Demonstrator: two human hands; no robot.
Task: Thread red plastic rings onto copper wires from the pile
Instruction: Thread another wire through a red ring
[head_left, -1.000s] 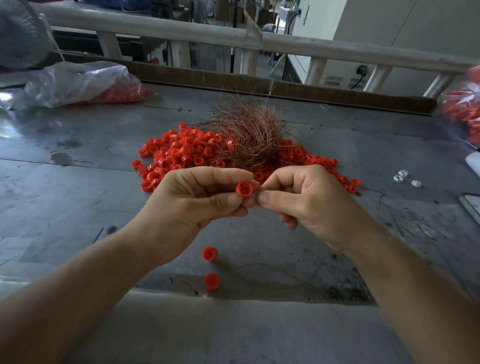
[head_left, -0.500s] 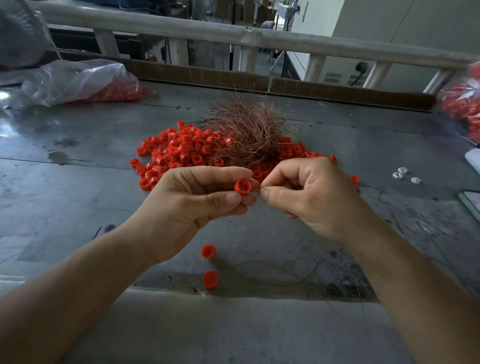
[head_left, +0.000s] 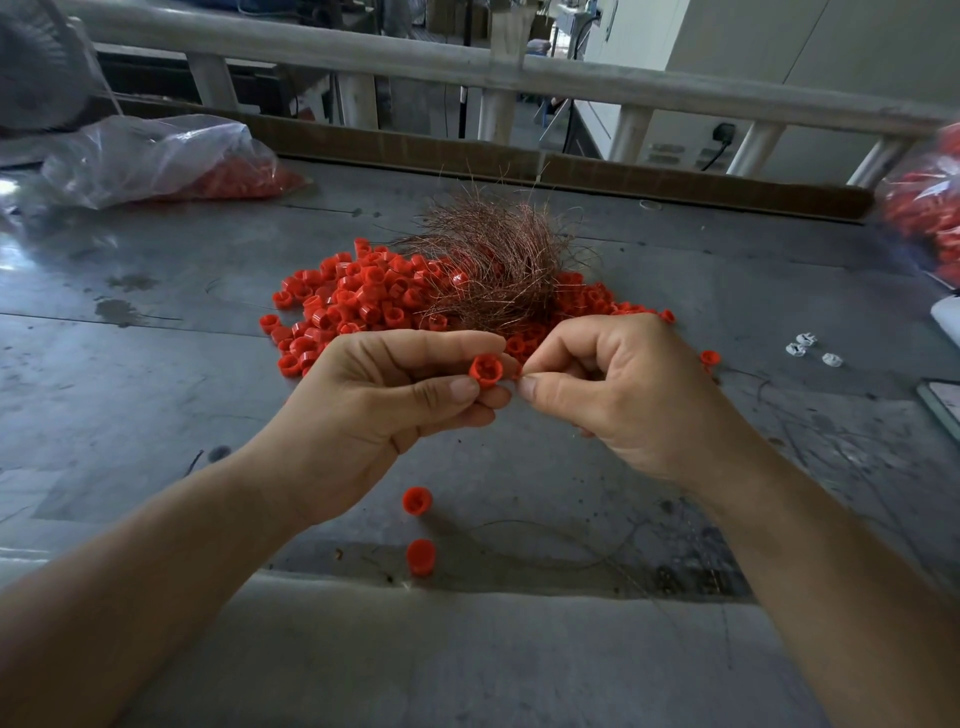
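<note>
My left hand (head_left: 374, 400) pinches a red plastic ring (head_left: 485, 370) between thumb and fingertips, its hollow side turned toward me. My right hand (head_left: 623, 384) is pinched shut right beside the ring; the thin copper wire in its fingertips is too fine to make out clearly. Behind both hands lies the pile of red rings (head_left: 358, 301) with a tangled bundle of copper wires (head_left: 498, 260) on top of it. Two loose red rings (head_left: 416, 501) (head_left: 421, 556) rest on the table below my hands, with a thin wire (head_left: 545, 525) trailing to their right.
The grey metal table (head_left: 156, 389) has a pale front ledge. A clear plastic bag of red rings (head_left: 171, 161) lies far left, another bag (head_left: 924, 208) at the far right edge. Small white parts (head_left: 805, 348) sit at the right. A wooden railing (head_left: 467, 67) runs behind.
Both hands stay together in front of the pile. The ring has turned slightly in my left fingers, and my right fingertips have closed in beside it.
</note>
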